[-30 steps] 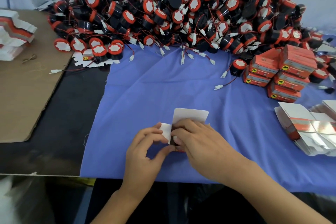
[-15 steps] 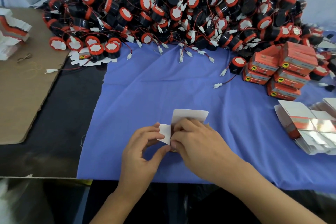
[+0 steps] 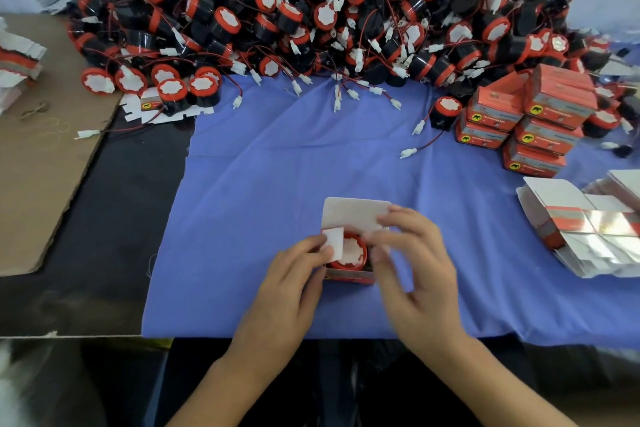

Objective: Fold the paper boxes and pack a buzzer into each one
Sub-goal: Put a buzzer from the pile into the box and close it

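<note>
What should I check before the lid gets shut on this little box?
1. Buzzer sits inside the box: ok.
2. Buzzer's wire tucked inside: cannot tell, hidden.
3. Left side flap folded down flat: not ok, the left hand pinches it, partly over the buzzer.
4. Right side flap folded down: cannot tell, the right hand covers that side.
5. Lid ready to come down: ok, it stands open at the back.

Soft, even light covers the blue cloth (image 3: 311, 156), shadows faint. At its right edge glossy box blanks (image 3: 595, 229) flash glare. Mid-cloth the right hand (image 3: 415, 274) smears with motion; the paper box (image 3: 353, 215) looks crisp. Past its far edge the buzzer pile (image 3: 329, 10) bows with lens distortion.
</note>
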`<state>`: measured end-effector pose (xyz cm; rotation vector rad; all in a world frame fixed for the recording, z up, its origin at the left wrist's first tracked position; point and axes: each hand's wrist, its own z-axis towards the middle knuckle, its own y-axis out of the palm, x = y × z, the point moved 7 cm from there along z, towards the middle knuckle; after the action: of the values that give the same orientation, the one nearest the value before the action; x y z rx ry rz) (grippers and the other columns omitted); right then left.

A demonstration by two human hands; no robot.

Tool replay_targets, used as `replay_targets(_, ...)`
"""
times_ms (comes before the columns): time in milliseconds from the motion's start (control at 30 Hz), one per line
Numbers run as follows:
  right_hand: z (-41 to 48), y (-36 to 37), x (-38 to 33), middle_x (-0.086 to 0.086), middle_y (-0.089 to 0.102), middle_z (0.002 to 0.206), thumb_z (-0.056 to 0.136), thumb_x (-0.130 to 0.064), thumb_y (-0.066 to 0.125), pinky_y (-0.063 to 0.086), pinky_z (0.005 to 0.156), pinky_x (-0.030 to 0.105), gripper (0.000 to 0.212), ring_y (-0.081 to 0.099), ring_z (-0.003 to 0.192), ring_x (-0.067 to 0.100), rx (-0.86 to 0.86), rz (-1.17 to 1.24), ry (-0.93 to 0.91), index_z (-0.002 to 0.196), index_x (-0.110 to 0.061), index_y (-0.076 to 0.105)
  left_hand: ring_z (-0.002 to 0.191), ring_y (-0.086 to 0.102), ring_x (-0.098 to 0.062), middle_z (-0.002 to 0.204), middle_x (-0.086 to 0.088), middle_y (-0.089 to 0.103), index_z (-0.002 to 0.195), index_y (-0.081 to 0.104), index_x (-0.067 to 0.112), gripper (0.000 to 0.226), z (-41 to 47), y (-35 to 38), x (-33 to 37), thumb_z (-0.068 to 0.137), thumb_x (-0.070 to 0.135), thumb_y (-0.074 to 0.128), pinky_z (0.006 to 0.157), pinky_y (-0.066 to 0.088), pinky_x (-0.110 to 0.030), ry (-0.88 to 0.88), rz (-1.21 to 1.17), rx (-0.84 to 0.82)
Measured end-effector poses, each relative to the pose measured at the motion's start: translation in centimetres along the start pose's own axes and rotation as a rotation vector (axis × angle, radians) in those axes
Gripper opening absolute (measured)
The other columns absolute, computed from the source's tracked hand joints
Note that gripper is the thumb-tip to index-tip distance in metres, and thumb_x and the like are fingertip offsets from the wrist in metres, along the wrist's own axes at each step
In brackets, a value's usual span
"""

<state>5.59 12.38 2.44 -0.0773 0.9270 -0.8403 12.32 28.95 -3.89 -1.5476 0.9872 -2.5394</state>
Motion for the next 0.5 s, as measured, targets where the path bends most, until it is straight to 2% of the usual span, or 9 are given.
replay_targets(67,-1.4,-1.0,3.3,-0.005,0.066,0.119,0.095,-0.004,0.059,0.05,0.101,0.03,0.038,0.063,0.118,0.022,0.163,0.261,0.377,0.111,-0.037,0.068,0.134,0.048,-0.006,0.147,0.02,0.049,0.13,0.068,0.018,0.035,-0.2,0.3,0.4,0.107,0.033,0.046,0.11,0.037,-0.015,-0.007,0.066,-0.014)
replay_targets(133,-2.7,-0.3,5.6,-0.005,0.069,0.117,0.098,-0.001,0.063,0.053,0.093,0.023,0.039,0.065,0.116,0.024,0.144,0.47,0.634,0.116,-0.035,0.067,0.136,0.047,-0.007,0.145,0.021,0.049,0.128,0.069,0.019,0.037,-0.1,0.3,0.7,0.104,0.036,0.046,0.111,0.038,-0.017,-0.038,0.05,-0.02)
replay_targets(200,-2.6,0.5,6.0,-0.002,0.071,0.119,0.1,-0.006,0.064,0.053,0.092,0.023,0.032,0.066,0.118,0.02,0.026,0.473,0.649,0.124,-0.026,0.065,0.134,0.051,-0.009,0.14,0.018,0.054,0.125,0.071,0.019,0.033,0.1,0.1,1.0,0.105,0.034,0.049,0.11,0.041,-0.021,-0.036,0.048,-0.002)
replay_targets(267,-2.1,1.1,5.9,-0.003,0.072,0.118,0.098,-0.013,0.067,0.054,0.088,0.022,0.03,0.067,0.114,0.013,-0.037,0.439,0.63,0.126,-0.025,0.065,0.128,0.057,-0.008,0.133,0.016,0.059,0.119,0.074,0.019,0.026,0.6,-0.2,1.0,0.104,0.028,0.054,0.106,0.044,-0.02,-0.041,0.036,0.019)
replay_targets(367,-2.0,2.1,6.1,-0.005,0.072,0.119,0.095,-0.005,0.07,0.058,0.078,0.024,0.038,0.072,0.101,0.015,-0.088,0.462,0.685,0.124,-0.029,0.064,0.108,0.067,-0.003,0.122,0.02,0.063,0.107,0.076,0.022,0.014,1.2,-0.4,0.8,0.1,0.017,0.066,0.093,0.05,-0.014,-0.086,-0.033,0.038)
replay_targets(433,-1.9,2.6,6.1,-0.006,0.071,0.115,0.095,-0.001,0.068,0.058,0.073,0.026,0.042,0.07,0.085,0.015,-0.131,0.422,0.672,0.121,-0.034,0.064,0.105,0.069,-0.002,0.116,0.02,0.066,0.104,0.075,0.026,0.019,1.4,-0.6,0.2,0.095,0.009,0.072,0.089,0.054,-0.018,-0.146,-0.101,0.062)
replay_targets(500,-1.9,2.5,6.0,-0.005,0.068,0.11,0.097,-0.006,0.067,0.054,0.073,0.024,0.036,0.067,0.082,0.015,-0.155,0.32,0.618,0.113,-0.038,0.065,0.106,0.07,-0.005,0.116,0.02,0.067,0.117,0.068,0.035,0.037,1.7,-0.7,-0.3,0.093,0.007,0.074,0.085,0.056,-0.02,-0.221,-0.211,0.062)
